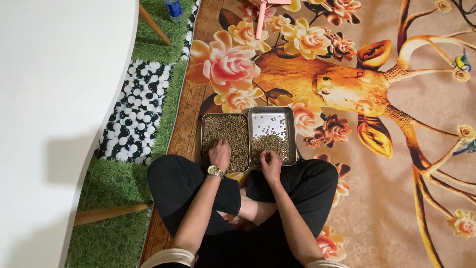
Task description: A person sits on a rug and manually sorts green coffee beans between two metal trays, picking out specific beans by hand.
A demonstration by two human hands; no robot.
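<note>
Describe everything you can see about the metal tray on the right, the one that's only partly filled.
The right tray is a shallow rectangular pan of shiny silver metal with rounded corners, lying flat on the floral rug against the fuller left tray. Small greenish-brown beans pile at its near end; only scattered ones dot the bare, reflective far half. The right hand rests over its near edge, fingers curled on the beans.

Metal trays: two, side by side on the rug, touching
Hands: two, one at each tray
Wristwatches: one, on the left wrist
Beans: too many and too small to count, in both trays
Bottles: one, blue, on the green mat
Wooden legs: two in view
</note>
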